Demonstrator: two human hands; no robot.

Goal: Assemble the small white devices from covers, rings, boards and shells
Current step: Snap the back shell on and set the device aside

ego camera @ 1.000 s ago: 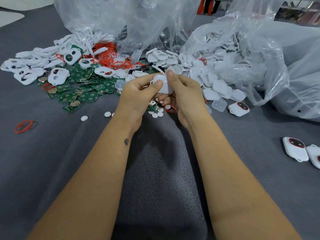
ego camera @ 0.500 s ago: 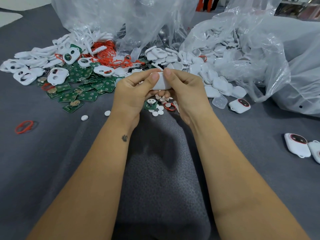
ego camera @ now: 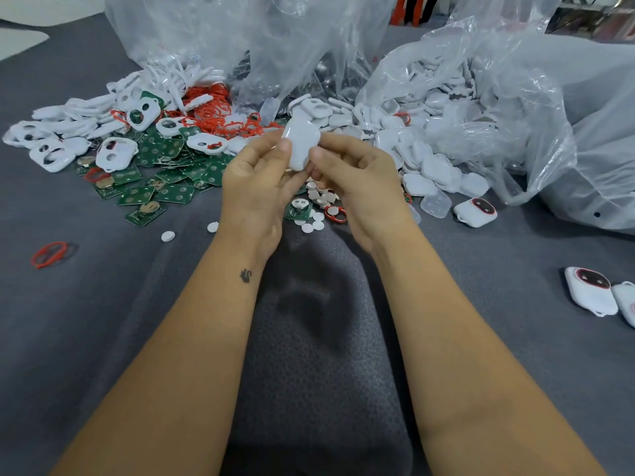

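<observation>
Two hands, left hand (ego camera: 254, 180) and right hand (ego camera: 357, 180), pinch the white device (ego camera: 299, 144) between their thumbs.

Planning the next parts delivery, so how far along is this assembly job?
Done: three closed devices lie on the right, one near the bag, one at the edge beside another. In hand: both the left hand and right hand hold a white device. Left: plenty, with green boards, red rings, covers and shells heaped loose.
</observation>
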